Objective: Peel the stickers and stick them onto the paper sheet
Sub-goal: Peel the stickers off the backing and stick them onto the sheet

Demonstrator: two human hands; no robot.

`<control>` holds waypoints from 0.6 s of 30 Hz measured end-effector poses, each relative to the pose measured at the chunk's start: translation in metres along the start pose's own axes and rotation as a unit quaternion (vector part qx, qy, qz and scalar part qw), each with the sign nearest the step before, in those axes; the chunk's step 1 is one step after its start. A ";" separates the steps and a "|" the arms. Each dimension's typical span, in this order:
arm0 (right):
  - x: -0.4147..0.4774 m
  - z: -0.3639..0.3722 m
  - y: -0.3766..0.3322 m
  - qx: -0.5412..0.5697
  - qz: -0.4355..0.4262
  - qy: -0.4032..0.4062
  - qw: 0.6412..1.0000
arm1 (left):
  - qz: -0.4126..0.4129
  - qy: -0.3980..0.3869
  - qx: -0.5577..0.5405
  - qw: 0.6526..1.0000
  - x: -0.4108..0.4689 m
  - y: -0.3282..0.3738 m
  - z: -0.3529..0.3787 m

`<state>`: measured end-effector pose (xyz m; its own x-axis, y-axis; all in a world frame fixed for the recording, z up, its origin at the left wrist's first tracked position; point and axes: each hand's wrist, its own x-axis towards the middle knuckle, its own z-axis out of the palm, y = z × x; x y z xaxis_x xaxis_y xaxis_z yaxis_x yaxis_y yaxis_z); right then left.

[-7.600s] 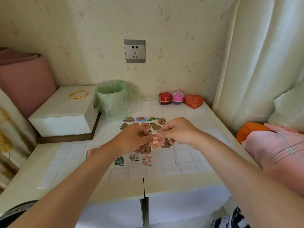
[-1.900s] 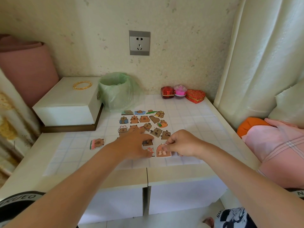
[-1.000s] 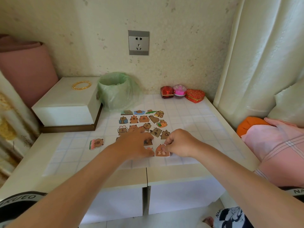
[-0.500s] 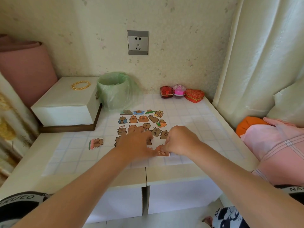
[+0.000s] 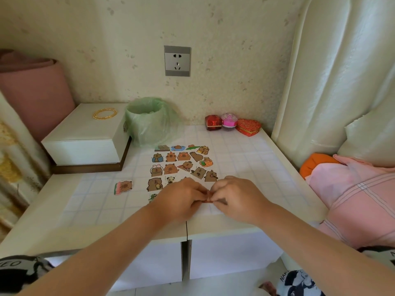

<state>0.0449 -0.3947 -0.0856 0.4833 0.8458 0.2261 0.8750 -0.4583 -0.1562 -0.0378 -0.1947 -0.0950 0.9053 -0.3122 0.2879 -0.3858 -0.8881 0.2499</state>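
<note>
at the near edge of the white paper sheet [image 5: 214,210], the left hand [image 5: 181,197] and right hand [image 5: 237,197] pinch a small reddish-brown sticker [image 5: 207,201] in their fingers, with rows of brown cartoon-animal stickers [image 5: 171,157] already stuck and one loose pink-edged sticker [image 5: 123,187] left on the gridded worktop [image 5: 256,167].

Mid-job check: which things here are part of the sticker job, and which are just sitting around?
In the job: left hand, right hand, the pinched sticker between them, paper sheet, loose sticker left of it.
Just lying about: white box, gold bangles, green-bagged bin, red heart box, wall socket.
</note>
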 end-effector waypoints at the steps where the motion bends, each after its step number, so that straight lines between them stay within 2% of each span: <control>1: -0.003 0.002 0.001 -0.008 -0.009 0.006 1.000 | 0.015 -0.002 0.007 1.000 -0.003 0.000 -0.002; 3: -0.007 0.005 0.002 -0.036 -0.030 0.002 0.999 | 0.027 -0.048 0.019 0.998 -0.009 -0.001 -0.007; 5: -0.010 0.006 0.003 -0.058 -0.056 0.000 0.997 | 0.013 -0.121 0.033 0.992 -0.014 -0.002 -0.012; 7: -0.014 0.006 0.005 -0.054 -0.072 0.008 0.996 | -0.003 -0.157 0.041 0.987 -0.019 0.000 -0.015; 12: -0.020 0.008 0.010 -0.037 -0.092 0.017 0.995 | -0.011 -0.131 0.003 0.991 -0.026 0.000 -0.017; 18: -0.022 0.003 0.009 -0.007 -0.070 -0.007 0.997 | -0.026 -0.111 -0.018 0.993 -0.029 0.001 -0.021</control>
<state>0.0417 -0.4167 -0.0944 0.3553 0.9057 0.2314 0.9345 -0.3383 -0.1110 -0.0679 -0.1792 -0.0834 0.9392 -0.3372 0.0649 -0.3409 -0.8932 0.2933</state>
